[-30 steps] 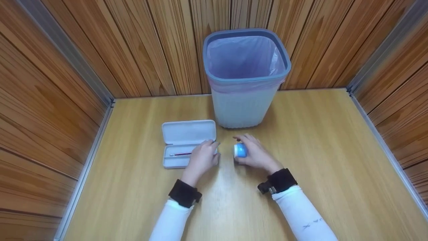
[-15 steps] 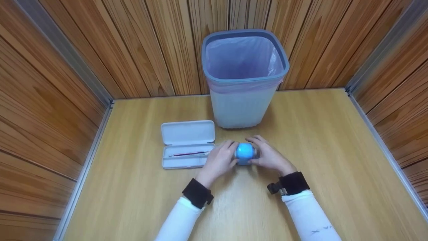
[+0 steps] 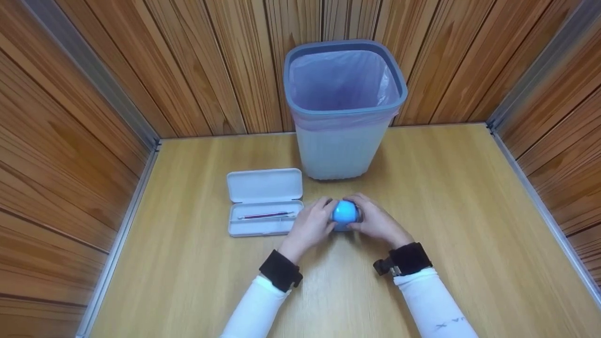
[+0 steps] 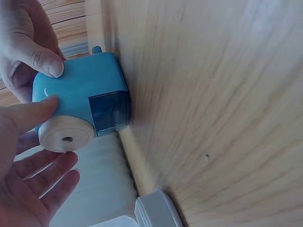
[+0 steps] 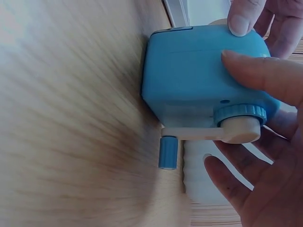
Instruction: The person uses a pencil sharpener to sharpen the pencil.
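A blue crank pencil sharpener (image 3: 345, 212) stands in front of the bin, between both hands. My left hand (image 3: 310, 224) grips it from the left, its thumb on the body and its fingers near the cream pencil-hole disc (image 4: 66, 134). From the right, my right hand (image 3: 379, 223) holds it too, with thumb and fingers around the crank side. In the right wrist view the crank handle (image 5: 168, 152) points away from the body. A dark clear shavings drawer (image 4: 110, 112) shows low on the sharpener in the left wrist view.
Left of the sharpener lies an opened white pencil case (image 3: 264, 187) with a pencil (image 3: 263, 216) in its tray. A bin (image 3: 335, 148) with a grey rim and pinkish liner stands behind. Wood-panelled walls enclose the table on three sides.
My left hand has moved right, off the pencil case, and taken hold of the sharpener. The sharpener has turned in my right hand and shifted slightly right. Since half a second ago little differs.
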Motion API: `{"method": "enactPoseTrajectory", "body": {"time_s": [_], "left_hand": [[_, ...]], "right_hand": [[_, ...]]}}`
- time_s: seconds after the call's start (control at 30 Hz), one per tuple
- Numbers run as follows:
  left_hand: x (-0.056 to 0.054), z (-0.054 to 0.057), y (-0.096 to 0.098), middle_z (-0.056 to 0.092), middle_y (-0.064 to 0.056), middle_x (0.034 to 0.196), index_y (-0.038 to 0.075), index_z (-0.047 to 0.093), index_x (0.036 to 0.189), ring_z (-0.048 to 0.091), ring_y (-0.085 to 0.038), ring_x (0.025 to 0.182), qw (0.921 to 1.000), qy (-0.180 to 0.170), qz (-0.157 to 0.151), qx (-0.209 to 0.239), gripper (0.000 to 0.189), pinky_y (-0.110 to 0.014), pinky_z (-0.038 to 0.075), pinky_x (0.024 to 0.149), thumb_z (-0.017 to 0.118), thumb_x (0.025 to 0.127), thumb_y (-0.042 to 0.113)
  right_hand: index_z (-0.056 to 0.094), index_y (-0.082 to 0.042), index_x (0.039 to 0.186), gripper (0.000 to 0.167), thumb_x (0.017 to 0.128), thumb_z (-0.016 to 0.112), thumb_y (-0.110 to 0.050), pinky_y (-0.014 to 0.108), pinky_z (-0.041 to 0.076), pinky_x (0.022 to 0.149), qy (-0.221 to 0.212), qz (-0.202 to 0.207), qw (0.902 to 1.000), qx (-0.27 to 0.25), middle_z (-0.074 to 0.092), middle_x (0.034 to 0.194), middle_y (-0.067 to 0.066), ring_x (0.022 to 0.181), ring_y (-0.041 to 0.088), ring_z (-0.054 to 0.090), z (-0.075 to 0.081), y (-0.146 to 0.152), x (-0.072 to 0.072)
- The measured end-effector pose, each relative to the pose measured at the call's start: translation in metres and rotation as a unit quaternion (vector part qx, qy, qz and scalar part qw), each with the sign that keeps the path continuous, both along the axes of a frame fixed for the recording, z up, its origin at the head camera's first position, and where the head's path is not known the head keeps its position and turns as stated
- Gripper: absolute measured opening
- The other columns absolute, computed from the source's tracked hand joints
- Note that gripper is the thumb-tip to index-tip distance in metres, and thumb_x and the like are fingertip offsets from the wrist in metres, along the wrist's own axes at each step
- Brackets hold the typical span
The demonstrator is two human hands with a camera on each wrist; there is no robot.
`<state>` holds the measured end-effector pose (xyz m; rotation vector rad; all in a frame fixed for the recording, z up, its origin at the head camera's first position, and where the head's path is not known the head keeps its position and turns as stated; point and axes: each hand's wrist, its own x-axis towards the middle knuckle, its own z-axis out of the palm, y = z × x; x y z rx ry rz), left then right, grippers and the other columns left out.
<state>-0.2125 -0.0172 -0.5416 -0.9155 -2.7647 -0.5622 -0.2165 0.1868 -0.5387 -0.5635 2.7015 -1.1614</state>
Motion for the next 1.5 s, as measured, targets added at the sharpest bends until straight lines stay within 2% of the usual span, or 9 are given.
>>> {"method": "enactPoseTrajectory", "body": {"time_s": [0.17, 0.3, 0.47, 0.63, 0.83, 1.03, 1.33, 1.5], "left_hand": [[0.000, -0.002, -0.002, 0.057, -0.011, 0.126, 0.007, 0.057, 0.133, 0.059, -0.025, 0.112, 0.9994, -0.028, -0.008, 0.021, 0.054, -0.037, 0.050, 0.094, 0.077, 0.085, 0.021], [0.000, -0.006, -0.003, 0.055, -0.009, 0.126, 0.008, 0.052, 0.136, 0.057, -0.025, 0.114, 0.9960, -0.078, -0.011, 0.042, 0.059, -0.038, 0.048, 0.097, 0.078, 0.084, 0.019], [-0.002, -0.014, -0.003, 0.055, -0.012, 0.129, 0.008, 0.042, 0.144, 0.057, -0.028, 0.116, 0.9894, -0.137, -0.013, 0.047, 0.072, -0.040, 0.046, 0.099, 0.080, 0.082, 0.016], [-0.004, -0.017, 0.000, 0.055, -0.014, 0.132, 0.009, 0.038, 0.144, 0.057, -0.029, 0.118, 0.9845, -0.168, -0.013, 0.050, 0.073, -0.041, 0.045, 0.100, 0.078, 0.083, 0.013], [-0.007, -0.020, 0.003, 0.053, -0.015, 0.134, 0.012, 0.035, 0.143, 0.055, -0.029, 0.119, 0.9779, -0.202, -0.001, 0.056, 0.073, -0.042, 0.044, 0.101, 0.078, 0.083, 0.012], [-0.009, -0.022, 0.003, 0.052, -0.014, 0.137, 0.013, 0.034, 0.144, 0.053, -0.029, 0.123, 0.9750, -0.214, 0.000, 0.060, 0.076, -0.041, 0.042, 0.104, 0.079, 0.083, 0.013], [-0.008, -0.023, 0.000, 0.057, -0.016, 0.131, 0.010, 0.035, 0.142, 0.058, -0.030, 0.116, 0.9829, -0.175, -0.014, 0.054, 0.078, -0.039, 0.045, 0.100, 0.081, 0.079, 0.009], [-0.008, -0.022, -0.001, 0.057, -0.015, 0.131, 0.010, 0.035, 0.143, 0.058, -0.029, 0.116, 0.9822, -0.178, -0.016, 0.057, 0.079, -0.039, 0.045, 0.100, 0.081, 0.078, 0.008]], "right_hand": [[0.053, -0.004, 0.134, 0.061, 0.080, 0.080, -0.002, 0.052, 0.041, 0.103, -0.002, 0.001, 1.0000, -0.003, 0.056, 0.127, 0.009, 0.120, 0.031, 0.053, -0.001, 0.001, 0.002], [0.055, -0.005, 0.132, 0.060, 0.077, 0.082, -0.003, 0.052, 0.041, 0.102, -0.001, 0.004, 1.0000, -0.009, 0.058, 0.125, 0.008, 0.118, 0.030, 0.054, 0.000, 0.003, 0.002], [0.055, -0.009, 0.133, 0.061, 0.078, 0.081, -0.002, 0.053, 0.038, 0.104, -0.022, 0.007, 0.9996, -0.018, 0.057, 0.129, 0.006, 0.122, 0.029, 0.051, 0.000, 0.007, 0.003], [0.053, -0.009, 0.134, 0.061, 0.079, 0.080, -0.002, 0.053, 0.037, 0.106, -0.032, 0.013, 0.9994, -0.007, 0.055, 0.129, 0.007, 0.122, 0.029, 0.050, 0.002, 0.008, 0.003], [0.049, -0.006, 0.134, 0.063, 0.079, 0.079, -0.001, 0.054, 0.038, 0.104, -0.021, 0.033, 0.9990, 0.019, 0.053, 0.130, 0.011, 0.121, 0.032, 0.050, -0.001, 0.002, 0.000], [0.046, -0.009, 0.138, 0.066, 0.081, 0.079, -0.004, 0.052, 0.037, 0.106, -0.034, 0.041, 0.9979, 0.036, 0.054, 0.132, 0.009, 0.122, 0.029, 0.050, -0.007, -0.003, -0.001], [0.047, -0.004, 0.134, 0.064, 0.080, 0.081, -0.008, 0.051, 0.042, 0.100, 0.009, 0.054, 0.9977, 0.040, 0.058, 0.125, 0.012, 0.114, 0.030, 0.055, -0.009, -0.004, -0.002], [0.046, -0.006, 0.135, 0.064, 0.081, 0.080, -0.009, 0.051, 0.041, 0.102, -0.011, 0.050, 0.9980, 0.037, 0.057, 0.126, 0.011, 0.116, 0.029, 0.054, -0.008, -0.004, -0.001]]}}
